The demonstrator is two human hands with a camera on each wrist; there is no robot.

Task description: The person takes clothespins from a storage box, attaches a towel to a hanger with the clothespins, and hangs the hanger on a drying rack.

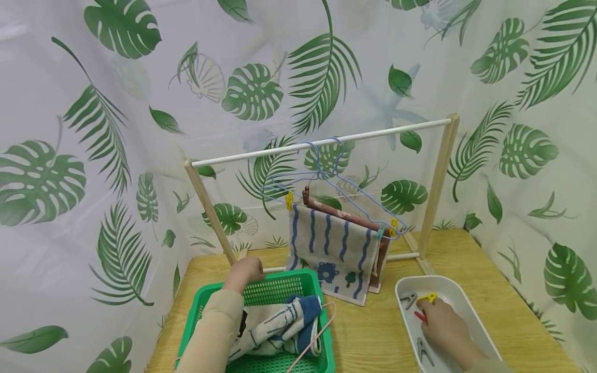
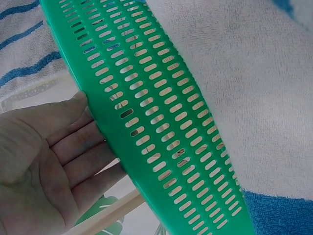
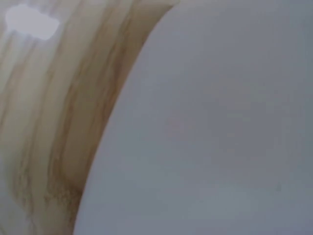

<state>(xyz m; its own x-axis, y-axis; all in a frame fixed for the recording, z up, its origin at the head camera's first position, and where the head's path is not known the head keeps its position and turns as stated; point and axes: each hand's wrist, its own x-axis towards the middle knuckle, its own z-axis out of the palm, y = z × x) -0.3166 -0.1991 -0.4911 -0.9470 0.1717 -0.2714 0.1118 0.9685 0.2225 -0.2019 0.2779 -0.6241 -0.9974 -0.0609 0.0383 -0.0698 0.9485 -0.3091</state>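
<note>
My left hand (image 1: 245, 273) is at the far rim of a green plastic basket (image 1: 201, 300). In the left wrist view, the thumb tip lies on the rim and the other fingertips go out of sight behind it. A white and blue towel (image 1: 275, 324) lies bunched in the basket with a pink hanger (image 1: 322, 331). My right hand (image 1: 444, 324) reaches down into a white tray (image 1: 471, 311), its fingers at a yellow clothespin (image 1: 430, 297) and a red clothespin (image 1: 421, 316); I cannot tell whether it pinches either.
Behind the basket stands a rack with a white rod (image 1: 387, 131) and wooden posts (image 1: 438, 186). Blue hangers (image 1: 345, 191) on it carry a striped towel (image 1: 326, 243) and a brown towel (image 1: 380, 259), clipped with clothespins. Grey clothespins (image 1: 424, 352) lie in the tray.
</note>
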